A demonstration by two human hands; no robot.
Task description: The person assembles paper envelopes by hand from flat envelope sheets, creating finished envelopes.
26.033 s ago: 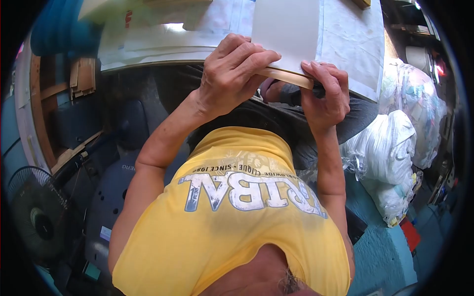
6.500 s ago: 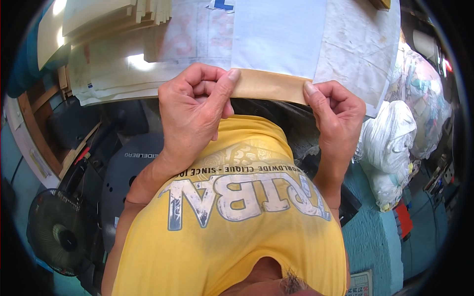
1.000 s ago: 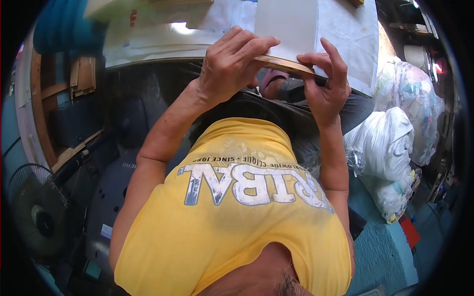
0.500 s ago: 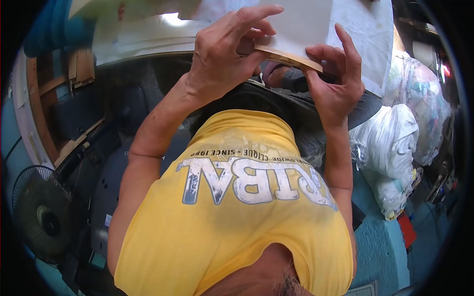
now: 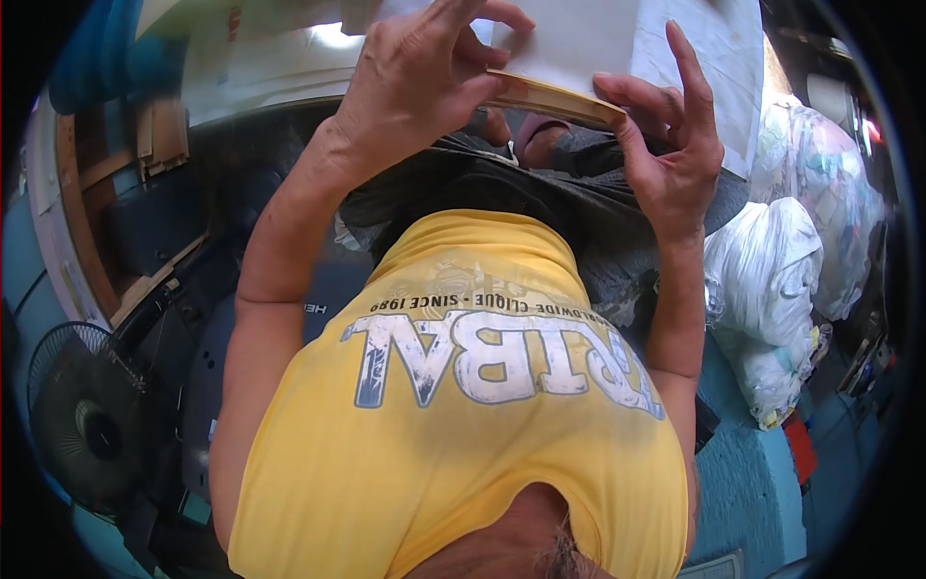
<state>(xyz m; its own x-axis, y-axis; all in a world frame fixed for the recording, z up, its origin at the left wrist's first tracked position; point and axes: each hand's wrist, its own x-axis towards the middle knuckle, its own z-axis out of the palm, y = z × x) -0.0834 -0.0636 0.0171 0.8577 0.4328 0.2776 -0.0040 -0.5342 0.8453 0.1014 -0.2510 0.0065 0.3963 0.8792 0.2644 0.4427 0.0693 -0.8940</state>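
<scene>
A thin, pale wooden frame piece (image 5: 555, 99) lies at the near edge of a white sheet (image 5: 569, 43). My left hand (image 5: 410, 92) pinches its left end between thumb and fingers, with the index finger stretched over the sheet. At the right end, my right hand (image 5: 670, 135) grips the same piece between thumb and bent fingers, its index finger pointing up. The piece spans the gap between both hands. Its far side and the underside of the sheet are hidden.
The white-covered work surface (image 5: 260, 72) spans the top. A fan (image 5: 92, 425) stands at the lower left, below wooden boards (image 5: 159, 135). White plastic bags (image 5: 767, 280) are piled at the right. Dark cloth (image 5: 463, 183) covers my lap.
My left hand has moved left and slightly up, and my right hand slightly right. The wooden piece has shifted a little up and left, and its near side now shows more.
</scene>
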